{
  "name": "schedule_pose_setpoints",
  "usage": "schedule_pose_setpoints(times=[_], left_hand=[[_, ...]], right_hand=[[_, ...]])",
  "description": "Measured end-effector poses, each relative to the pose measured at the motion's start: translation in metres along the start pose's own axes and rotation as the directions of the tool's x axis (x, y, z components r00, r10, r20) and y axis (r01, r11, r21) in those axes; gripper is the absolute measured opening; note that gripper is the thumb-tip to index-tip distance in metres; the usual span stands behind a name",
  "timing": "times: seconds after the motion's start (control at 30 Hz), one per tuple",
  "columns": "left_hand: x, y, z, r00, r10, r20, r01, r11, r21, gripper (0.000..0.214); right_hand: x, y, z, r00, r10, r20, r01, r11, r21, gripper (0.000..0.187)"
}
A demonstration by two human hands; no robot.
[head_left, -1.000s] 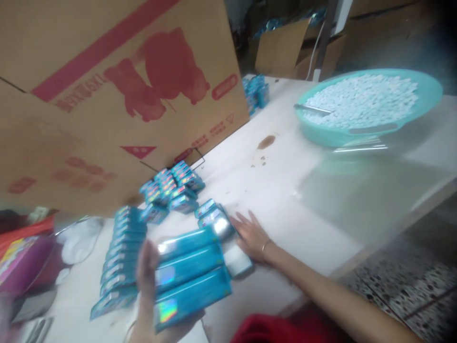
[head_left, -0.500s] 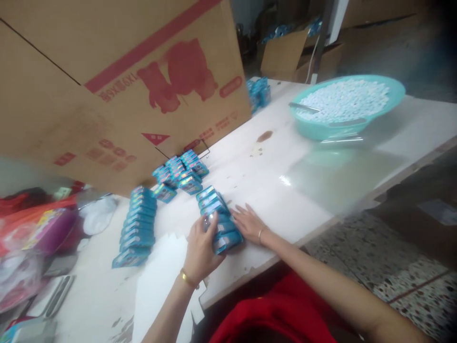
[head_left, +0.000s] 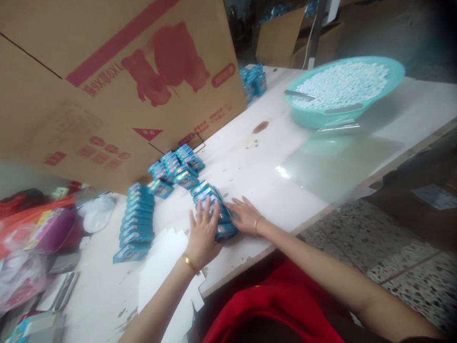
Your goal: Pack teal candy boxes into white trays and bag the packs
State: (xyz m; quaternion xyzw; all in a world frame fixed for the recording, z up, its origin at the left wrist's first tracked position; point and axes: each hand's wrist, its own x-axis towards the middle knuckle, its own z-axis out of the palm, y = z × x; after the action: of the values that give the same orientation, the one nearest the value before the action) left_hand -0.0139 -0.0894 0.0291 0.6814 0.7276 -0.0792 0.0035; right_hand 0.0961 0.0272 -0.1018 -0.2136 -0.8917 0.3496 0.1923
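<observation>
red-printed cardboard carton (head_left: 117,107); teal basin (head_left: 310,117) holding white pieces (head_left: 342,85); speckled floor (head_left: 410,267).

Left hand (head_left: 203,233) and right hand (head_left: 244,216) lying close together

Left forearm (head_left: 160,297) is slanting up and inward; back of hand is facing the camera, fingers fanning apart, slightly bent. Bare right forearm (head_left: 314,267) is reaching in from lower right; fingers are extending leftward.

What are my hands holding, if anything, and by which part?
No closed grip shows: your left hand lies spread over the nearest blue boxes, your right hand flat along their right side.
</observation>
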Motion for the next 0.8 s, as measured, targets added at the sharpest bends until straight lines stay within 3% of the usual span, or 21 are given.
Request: schedule_pose_setpoints(times=[0.13, 0.3, 0.4, 0.57, 0.8], left_hand=[[0.000, -0.003, 0.009, 0.990, 0.000, 0.142, 0.017, 0.992, -0.122, 0.090], [0.007, 0.015, -0.004, 0.950, -0.161, 0.266, 0.145, 0.986, 0.080, 0.081], [0.000, 0.020, -0.018, 0.960, -0.178, 0.218, 0.153, 0.980, 0.130, 0.074], [-0.023, 0.010, -0.020, 0.981, -0.176, 0.081, 0.158, 0.969, 0.189, 0.023], [-0.016, 0.021, -0.010, 0.992, -0.069, 0.103, 0.036, 0.954, 0.296, 0.015]], right_hand=[[0.003, -0.001, 0.002, 0.999, 0.045, 0.018, -0.045, 0.999, -0.003, 0.063], [0.003, -0.003, 0.002, 0.996, 0.062, 0.058, -0.062, 0.998, -0.017, 0.065], [0.003, -0.004, -0.001, 0.993, 0.078, 0.091, -0.077, 0.997, -0.014, 0.068], [0.004, -0.007, 0.000, 0.992, 0.094, 0.088, -0.092, 0.995, -0.032, 0.071], [0.000, -0.007, 0.001, 0.992, 0.095, 0.088, -0.089, 0.993, -0.077, 0.071]])
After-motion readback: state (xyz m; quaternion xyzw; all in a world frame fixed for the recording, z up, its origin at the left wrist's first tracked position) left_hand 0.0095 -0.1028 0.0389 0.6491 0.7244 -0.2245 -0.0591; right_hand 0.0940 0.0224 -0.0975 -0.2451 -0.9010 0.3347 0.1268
